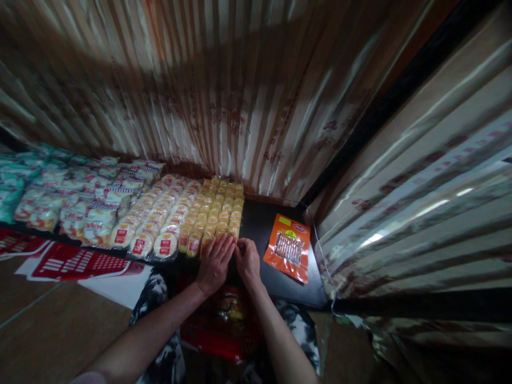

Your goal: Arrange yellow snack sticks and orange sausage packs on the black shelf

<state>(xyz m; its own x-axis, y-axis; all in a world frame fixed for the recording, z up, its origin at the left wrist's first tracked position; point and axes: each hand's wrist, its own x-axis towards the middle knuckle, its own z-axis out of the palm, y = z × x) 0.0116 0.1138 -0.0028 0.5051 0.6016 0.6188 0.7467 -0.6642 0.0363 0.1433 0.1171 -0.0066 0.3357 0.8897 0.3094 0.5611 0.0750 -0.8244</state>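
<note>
Both my hands rest at the near edge of a dark shelf [260, 224]. My left hand [215, 262] lies flat with fingers stretched forward, its tips touching the front row of small yellow wrapped snack packets [220, 210]. My right hand [247, 260] sits beside it with fingers curled down against the same front row; I cannot see anything inside it. An orange flat snack pouch [288, 246] with a clear window lies on the shelf just right of my right hand.
Rows of round white packets with red labels [154, 229] and further bagged snacks [80, 205] fill the shelf to the left, with teal packs [12, 186] at the far left. Striped curtains [224, 96] hang behind and right. A red bag [224, 325] is on my lap.
</note>
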